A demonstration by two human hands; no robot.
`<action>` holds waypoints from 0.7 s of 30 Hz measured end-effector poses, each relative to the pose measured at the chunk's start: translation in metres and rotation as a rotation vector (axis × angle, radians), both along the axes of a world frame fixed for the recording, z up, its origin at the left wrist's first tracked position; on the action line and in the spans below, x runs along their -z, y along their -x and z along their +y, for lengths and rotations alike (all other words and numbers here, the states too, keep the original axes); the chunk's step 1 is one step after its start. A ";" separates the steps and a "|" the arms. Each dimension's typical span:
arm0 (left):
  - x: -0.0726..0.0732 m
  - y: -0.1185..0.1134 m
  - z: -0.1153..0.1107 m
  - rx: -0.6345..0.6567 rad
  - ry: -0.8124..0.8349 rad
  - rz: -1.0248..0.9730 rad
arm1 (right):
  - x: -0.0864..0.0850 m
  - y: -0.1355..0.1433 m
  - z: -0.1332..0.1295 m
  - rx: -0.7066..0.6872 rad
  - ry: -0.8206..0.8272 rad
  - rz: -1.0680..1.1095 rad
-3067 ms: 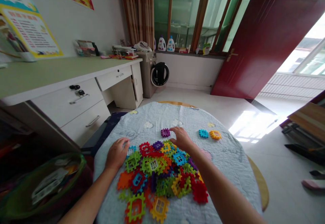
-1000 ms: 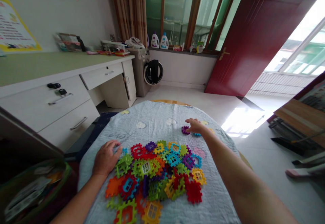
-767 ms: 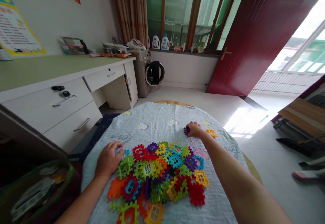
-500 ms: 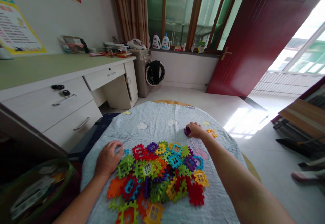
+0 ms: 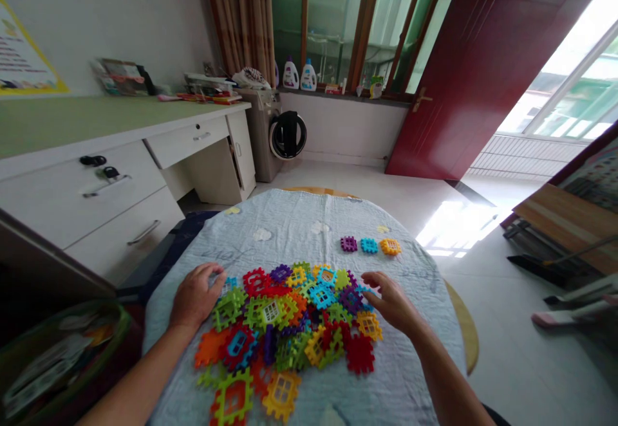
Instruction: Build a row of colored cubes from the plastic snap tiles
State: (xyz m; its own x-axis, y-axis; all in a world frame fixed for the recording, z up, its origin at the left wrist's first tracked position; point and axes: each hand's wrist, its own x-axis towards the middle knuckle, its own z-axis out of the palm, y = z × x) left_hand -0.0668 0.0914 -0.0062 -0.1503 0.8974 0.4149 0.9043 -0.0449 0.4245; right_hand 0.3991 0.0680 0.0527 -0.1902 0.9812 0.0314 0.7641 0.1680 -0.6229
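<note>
A pile of colourful notched plastic pieces, among them a dark red piece (image 5: 360, 353) and an orange piece (image 5: 211, 348), lies on the cloth-covered round table (image 5: 290, 220). Beyond it, a purple piece (image 5: 348, 244), a blue piece (image 5: 369, 246) and a yellow-orange piece (image 5: 390, 247) sit in a row. My left hand (image 5: 196, 294) rests at the pile's left edge, fingers curved and apart, holding nothing. At the pile's right edge, my right hand (image 5: 393, 300) is open beside a blue piece, with its thumb and fingers apart.
A green-rimmed basket (image 5: 126, 323) of assorted items stands at the lower left. Behind it is a white desk (image 5: 120, 178) with drawers. A washing machine (image 5: 263, 136) stands at the back, and a red door (image 5: 458, 78) is open at the right.
My right hand has let go of the purple piece and come back toward the pile. The purple piece now lies in the row, and the blue one is uncovered. The view has shifted slightly.
</note>
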 end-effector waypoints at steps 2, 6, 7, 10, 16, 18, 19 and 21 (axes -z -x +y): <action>-0.001 0.000 0.000 -0.002 0.003 -0.006 | 0.001 0.004 -0.012 0.018 -0.002 0.029; -0.002 0.001 0.000 -0.002 0.018 -0.015 | 0.005 0.016 -0.020 0.008 -0.075 0.065; -0.002 0.001 0.000 0.000 0.020 -0.017 | 0.007 0.018 -0.020 0.009 -0.082 0.064; -0.003 0.000 0.000 0.000 0.018 -0.017 | 0.017 0.021 -0.021 0.012 -0.069 0.046; -0.002 -0.001 -0.001 -0.005 -0.001 -0.007 | 0.026 0.024 -0.018 0.070 -0.124 -0.024; -0.002 0.000 -0.001 -0.004 0.000 -0.005 | 0.021 0.028 -0.019 0.066 -0.150 -0.025; -0.002 0.000 -0.001 -0.010 0.008 -0.004 | 0.017 0.031 -0.020 0.045 -0.160 -0.018; -0.001 0.000 -0.001 -0.042 0.036 -0.010 | 0.008 0.040 -0.024 -0.037 -0.183 0.016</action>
